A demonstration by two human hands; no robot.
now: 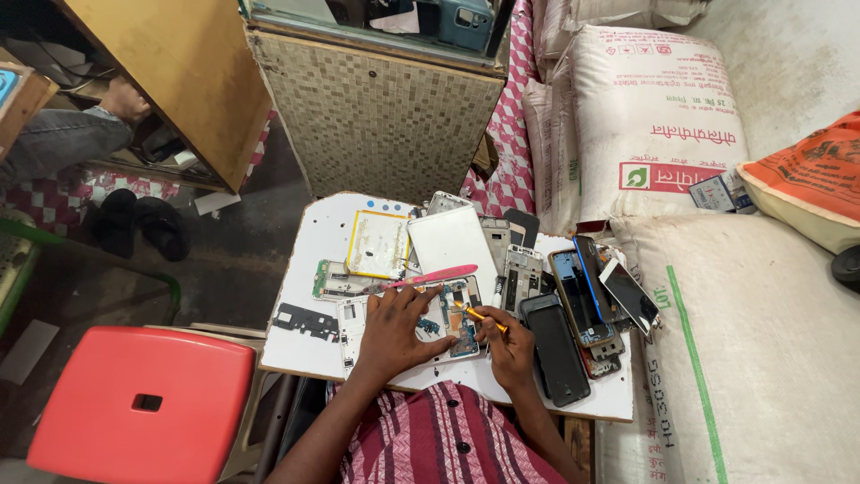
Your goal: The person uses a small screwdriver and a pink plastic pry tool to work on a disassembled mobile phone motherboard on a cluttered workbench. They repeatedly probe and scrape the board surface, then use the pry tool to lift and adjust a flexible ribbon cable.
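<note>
Your right hand: curled shut around a small yellow-handled screwdriver, held like a pen, its tip pointing up and to the left into the opened phone.
Your left hand: not gripping anything; it lies flat, palm down, fingers spread, pressing the opened phone onto the board.
Opened phone: it lies flat on the white work board, just in front of you, partly under your left hand; its blue circuit parts show between your two hands.
Key relation: the phone's long axis runs away from you. The screwdriver comes in from the right at a slant, so your right hand is the nearer one to the exposed blue area, and your left holds the frame from the other side.
Pink tool: a slim pink pry tool lies across the board just beyond your left fingertips, untouched.
Beyond the hands: a phone part with a yellow border, a white back cover and a bare metal frame lie close together.
To your right: several dark phones lie side by side at the board's edge.
Further off: white sacks, a red stool on your left, a tiled cabinet ahead.
</note>
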